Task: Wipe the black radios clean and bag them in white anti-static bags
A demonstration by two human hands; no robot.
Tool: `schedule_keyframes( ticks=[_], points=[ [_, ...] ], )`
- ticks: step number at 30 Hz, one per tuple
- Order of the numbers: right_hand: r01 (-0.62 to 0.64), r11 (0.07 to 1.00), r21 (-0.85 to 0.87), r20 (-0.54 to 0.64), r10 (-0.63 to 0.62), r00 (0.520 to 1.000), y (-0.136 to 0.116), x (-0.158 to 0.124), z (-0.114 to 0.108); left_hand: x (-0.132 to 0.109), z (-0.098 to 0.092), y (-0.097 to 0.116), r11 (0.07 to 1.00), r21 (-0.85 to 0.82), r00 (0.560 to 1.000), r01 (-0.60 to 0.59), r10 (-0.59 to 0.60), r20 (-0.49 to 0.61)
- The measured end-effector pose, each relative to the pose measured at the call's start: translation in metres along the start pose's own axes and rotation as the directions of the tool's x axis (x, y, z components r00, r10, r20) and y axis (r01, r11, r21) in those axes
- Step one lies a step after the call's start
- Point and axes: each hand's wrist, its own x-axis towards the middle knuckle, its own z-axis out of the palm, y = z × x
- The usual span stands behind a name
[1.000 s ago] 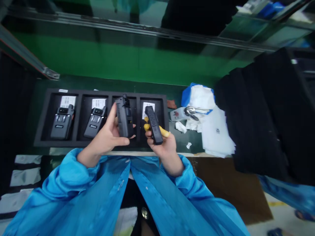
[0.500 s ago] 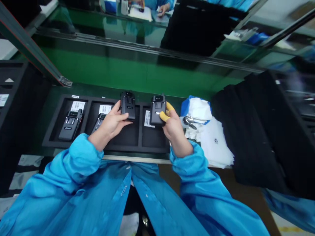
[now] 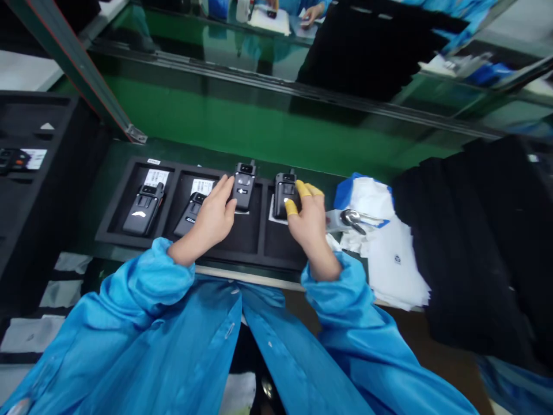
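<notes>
My left hand [image 3: 215,214] is against the left edge of a black two-way radio [image 3: 243,187], its thumb low on that side and its fingertips partly hidden. The radio sits back side up over the third compartment of a black foam tray [image 3: 259,245]. My right hand [image 3: 308,222], with yellow finger covers, grips another two-way radio [image 3: 283,193] by its right side, over the rightmost compartment. White labels show partly beneath both radios. Two more radios lie in the left compartments: one radio [image 3: 144,208] in full view, the other radio [image 3: 190,214] partly behind my left hand.
Right of the tray lie a blue box with white wipes [image 3: 371,196], a metal-topped item [image 3: 351,218] and a stack of white sheets [image 3: 395,262]. Black foam stacks [image 3: 453,242] stand farther right. Dark trays [image 3: 38,190] stand left. A metal-framed green partition [image 3: 276,118] runs behind.
Both radios have come down closer to the tray. My left fingers have straightened along its radio, and the right fingers now lie farther over theirs. The view has shifted.
</notes>
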Motion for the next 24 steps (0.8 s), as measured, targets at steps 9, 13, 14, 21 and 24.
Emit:
schedule_keyframes(
  ticks=[9,13,14,21,24],
  points=[
    [0.320,0.947,-0.022,0.428,-0.281,0.859,-0.103,-0.054,0.027,-0.047,-0.109,-0.020,0.670,0.702,0.967,0.240,-0.100,-0.235],
    [0.369,0.908,-0.198,0.559,-0.205,0.803,-0.136,-0.065,0.060,-0.057,-0.125,-0.040,0.506,0.797,0.943,0.329,-0.217,-0.252],
    [0.373,0.899,-0.229,0.580,-0.182,0.794,-0.142,-0.064,0.065,-0.058,-0.126,-0.042,0.502,0.804,0.945,0.320,-0.233,-0.230],
    [0.346,0.892,-0.291,0.616,-0.102,0.781,-0.155,-0.055,0.084,-0.055,-0.138,-0.050,0.601,0.731,0.942,0.323,-0.282,-0.185],
    [0.325,0.887,-0.328,0.571,-0.088,0.816,-0.155,-0.057,0.088,-0.055,-0.145,-0.058,0.782,0.485,0.918,0.392,-0.295,-0.266]
  ],
)
